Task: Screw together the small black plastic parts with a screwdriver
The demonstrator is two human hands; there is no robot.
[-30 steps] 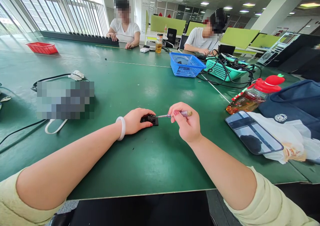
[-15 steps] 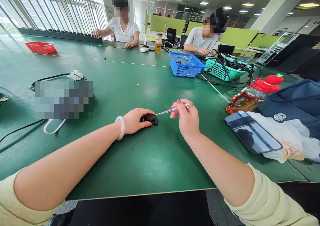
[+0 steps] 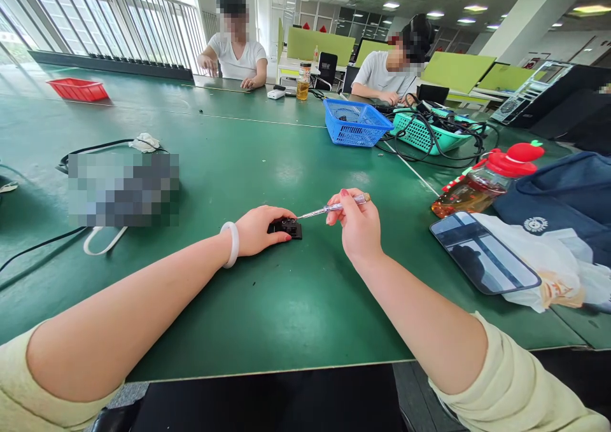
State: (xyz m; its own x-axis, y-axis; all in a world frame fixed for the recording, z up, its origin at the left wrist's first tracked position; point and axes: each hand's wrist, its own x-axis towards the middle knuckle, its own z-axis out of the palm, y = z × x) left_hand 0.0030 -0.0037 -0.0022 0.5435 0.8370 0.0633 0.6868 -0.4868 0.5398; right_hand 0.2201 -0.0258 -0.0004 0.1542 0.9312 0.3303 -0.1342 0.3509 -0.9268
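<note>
Fingers of the right hand (image 3: pixel 358 228) pinch a slim screwdriver (image 3: pixel 331 208), its tip slanting down onto a small black part (image 3: pixel 289 228) that lies flat on the bench (image 3: pixel 267 305). The left hand (image 3: pixel 260 229) — a pale bangle (image 3: pixel 231 244) on its wrist — curls loosely over the near-left side of that part, fingers pressing it to the surface.

The bench top is a dark green mat, broad and glossy, catching the ceiling lights. To the right lie a phone (image 3: pixel 484 260) face up on a white plastic bag (image 3: pixel 548 266), a bottle with a red cap (image 3: pixel 482 181) on its side, and a navy bag (image 3: pixel 568 196). Farther back stand a blue basket (image 3: pixel 356 123) and a teal basket (image 3: pixel 424 133) full of black cables; a red tray (image 3: pixel 79 90) sits far left. Two other people sit at the far edge — hands on the bench — in an open office with tall railed windows, green partitions and strip lights.
</note>
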